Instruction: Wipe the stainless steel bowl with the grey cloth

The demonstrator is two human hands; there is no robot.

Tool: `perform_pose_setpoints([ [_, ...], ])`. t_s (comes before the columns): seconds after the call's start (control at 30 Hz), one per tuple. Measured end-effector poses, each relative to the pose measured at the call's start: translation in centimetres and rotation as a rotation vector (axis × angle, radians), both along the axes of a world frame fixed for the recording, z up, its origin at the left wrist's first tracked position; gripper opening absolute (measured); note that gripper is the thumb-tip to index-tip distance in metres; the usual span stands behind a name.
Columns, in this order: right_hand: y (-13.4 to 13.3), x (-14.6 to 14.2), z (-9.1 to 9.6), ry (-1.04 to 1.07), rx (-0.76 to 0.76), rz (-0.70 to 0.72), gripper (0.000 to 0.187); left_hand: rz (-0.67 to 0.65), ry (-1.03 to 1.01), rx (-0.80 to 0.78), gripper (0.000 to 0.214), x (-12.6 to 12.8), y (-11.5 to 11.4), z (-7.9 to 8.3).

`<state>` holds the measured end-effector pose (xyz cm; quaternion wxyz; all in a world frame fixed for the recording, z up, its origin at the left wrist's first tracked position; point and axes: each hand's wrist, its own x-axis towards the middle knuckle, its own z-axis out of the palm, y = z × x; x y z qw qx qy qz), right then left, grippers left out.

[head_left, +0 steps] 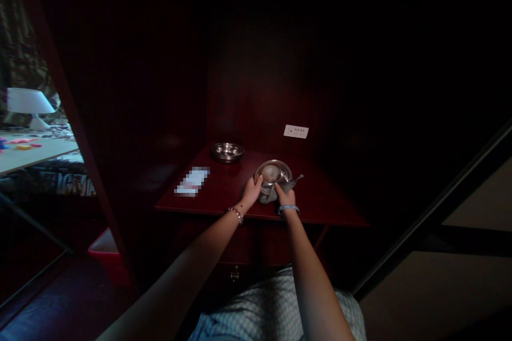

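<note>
A shiny metal bowl (271, 172) is tilted toward me above the front part of the dark red desk (224, 192). My left hand (252, 192) grips its left rim, thumb on the inside. On the near right side, my right hand (285, 195) presses a grey cloth (269, 195) against the bowl, its thumb at the rim. One end of the cloth sticks out to the right of that hand. Further back on the left, other metal bowls (227, 152), seemingly stacked, rest on the desk. The fingers beneath the held bowl are hidden.
A pixelated pale item (192, 181) lies at the desk's left. A white socket plate (296, 131) is on the back panel, with dark side walls around. A red bin (110, 257) stands below left. Beyond is a table (48, 152) with a white lamp (32, 102).
</note>
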<state>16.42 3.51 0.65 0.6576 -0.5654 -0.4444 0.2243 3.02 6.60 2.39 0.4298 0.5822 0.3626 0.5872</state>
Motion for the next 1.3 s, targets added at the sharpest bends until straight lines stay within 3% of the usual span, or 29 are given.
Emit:
perform_pose_setpoints([
  [0.37, 0.3, 0.3, -0.4, 0.005, -0.012, -0.018, 0.033, -0.037, 0.018, 0.053, 0.029, 0.1, 0.4, -0.6],
  [0.63, 0.5, 0.5, -0.6, 0.009, -0.047, -0.044, 0.034, -0.168, 0.067, 0.075, 0.028, 0.4, 0.8, -1.4],
  [0.83, 0.3, 0.4, -0.4, -0.013, -0.032, -0.036, 0.034, -0.118, 0.094, 0.094, 0.024, 0.4, 1.1, -1.5],
  [1.07, 0.1, 0.2, -0.1, -0.028, -0.050, -0.031, 0.035, -0.128, 0.027, 0.002, 0.021, 0.6, 1.2, -1.6],
  [1.3, 0.1, 0.0, -0.1, -0.045, -0.015, 0.003, 0.035, 0.019, 0.041, -0.152, 0.015, 0.3, 1.0, -1.1],
])
